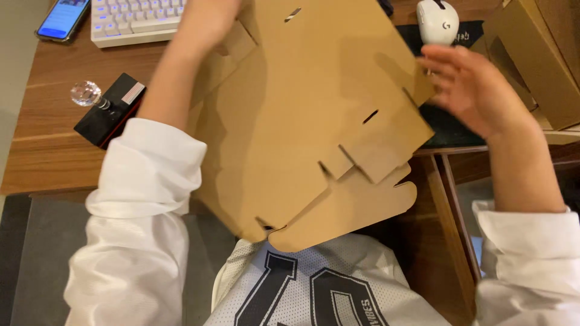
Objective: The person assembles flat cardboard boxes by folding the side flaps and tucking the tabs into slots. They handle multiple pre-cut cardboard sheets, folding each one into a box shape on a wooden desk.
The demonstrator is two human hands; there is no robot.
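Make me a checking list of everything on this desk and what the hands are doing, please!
Surface: wooden desk, dark mat at right.
Job's things: flat brown cardboard sheet with slots and tabs, held tilted over the desk edge.
Clutter: white keyboard, phone, white mouse, black box with a clear knob, cardboard box at right.
Hands: left hand mostly hidden behind the sheet's top; right hand open at its right edge.
Cables: nothing seen.
Surroundings: grey floor at left.

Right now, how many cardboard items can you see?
2: a flat die-cut cardboard sheet between both hands, and a cardboard box at far right; the sheet may hide more.
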